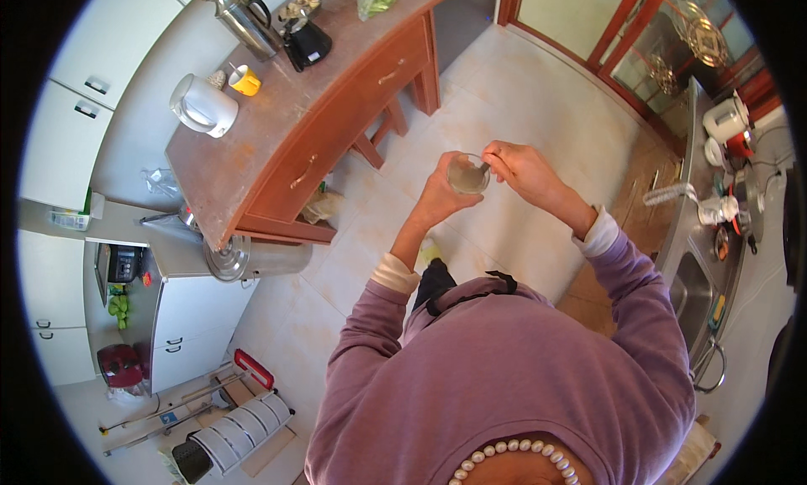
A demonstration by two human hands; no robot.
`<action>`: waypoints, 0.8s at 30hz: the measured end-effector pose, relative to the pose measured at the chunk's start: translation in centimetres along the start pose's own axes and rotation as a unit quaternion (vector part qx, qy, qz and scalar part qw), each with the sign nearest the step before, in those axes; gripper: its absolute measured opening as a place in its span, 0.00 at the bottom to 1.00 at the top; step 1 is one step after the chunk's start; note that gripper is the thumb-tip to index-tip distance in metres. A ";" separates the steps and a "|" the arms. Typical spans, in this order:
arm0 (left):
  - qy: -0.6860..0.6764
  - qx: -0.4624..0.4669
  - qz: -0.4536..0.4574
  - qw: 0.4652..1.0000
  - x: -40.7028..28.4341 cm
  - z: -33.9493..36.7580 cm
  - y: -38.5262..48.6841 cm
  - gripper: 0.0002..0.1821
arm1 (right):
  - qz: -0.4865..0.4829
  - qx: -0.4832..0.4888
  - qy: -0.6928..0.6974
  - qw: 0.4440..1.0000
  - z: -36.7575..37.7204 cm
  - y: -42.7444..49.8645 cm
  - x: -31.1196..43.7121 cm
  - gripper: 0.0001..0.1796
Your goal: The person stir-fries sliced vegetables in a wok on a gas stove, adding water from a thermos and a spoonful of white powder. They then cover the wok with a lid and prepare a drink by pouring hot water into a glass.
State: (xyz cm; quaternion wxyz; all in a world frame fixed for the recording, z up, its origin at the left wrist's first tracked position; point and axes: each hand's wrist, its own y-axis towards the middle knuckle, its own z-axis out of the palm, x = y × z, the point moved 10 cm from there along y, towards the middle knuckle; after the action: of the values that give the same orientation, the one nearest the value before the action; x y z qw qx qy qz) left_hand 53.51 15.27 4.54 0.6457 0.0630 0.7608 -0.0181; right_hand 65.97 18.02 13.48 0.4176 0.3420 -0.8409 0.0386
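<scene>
My left hand [439, 194] is wrapped around a clear glass [468, 175] with cloudy, greyish liquid inside. Between the fingertips of my right hand [514, 168] is the handle of a spoon or similar stirrer [484, 168], which slants down into the glass. The liquid hides its lower end. Both hands are held in front of my body, above the tiled floor [391, 214].
A wooden table [284, 132] at the left bears a steel thermos jug [246, 21], a white electric kettle [203, 105], a yellow mug [244, 80] and a black pot [306, 42]. To the right runs a counter with a sink [690, 289]. A ladder [243, 431] lies lower left.
</scene>
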 end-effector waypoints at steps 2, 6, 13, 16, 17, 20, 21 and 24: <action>-0.007 -0.001 0.007 1.000 0.5 -2.2 1.7 0.42 | 0.143 0.023 0.141 0.979 2.0 2.2 -3.5 0.12; 0.008 0.000 -0.009 1.000 2.4 -7.1 4.4 0.43 | 0.241 -0.027 0.233 0.942 4.7 6.9 -5.9 0.13; 0.031 -0.040 0.031 0.998 3.4 -15.6 9.7 0.43 | 0.064 -0.033 0.152 0.986 4.8 17.4 -0.8 0.13; 0.027 -0.065 0.019 0.997 4.0 -18.6 11.4 0.42 | -0.135 -0.037 0.011 0.990 4.6 21.2 3.3 0.12; 0.039 -0.081 0.030 0.996 4.1 -19.6 12.0 0.42 | -0.140 -0.018 -0.034 0.989 5.4 22.4 3.2 0.12; 0.034 -0.121 0.037 0.991 5.0 -22.2 13.4 0.43 | -0.134 0.028 -0.103 0.985 7.6 25.5 1.6 0.12; 0.028 -0.133 0.024 0.990 5.5 -23.0 13.8 0.43 | -0.121 0.029 -0.085 0.989 8.3 26.6 0.9 0.12; 0.022 -0.170 -0.004 0.985 6.5 -25.7 14.8 0.41 | -0.002 0.068 0.052 0.996 10.4 30.2 -2.9 0.12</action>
State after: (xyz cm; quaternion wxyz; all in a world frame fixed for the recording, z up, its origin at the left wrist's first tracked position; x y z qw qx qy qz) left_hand 29.10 33.24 3.22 0.6302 -0.0505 0.7669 0.1105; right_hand 41.82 38.95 11.28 0.4363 0.3691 -0.8129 0.1122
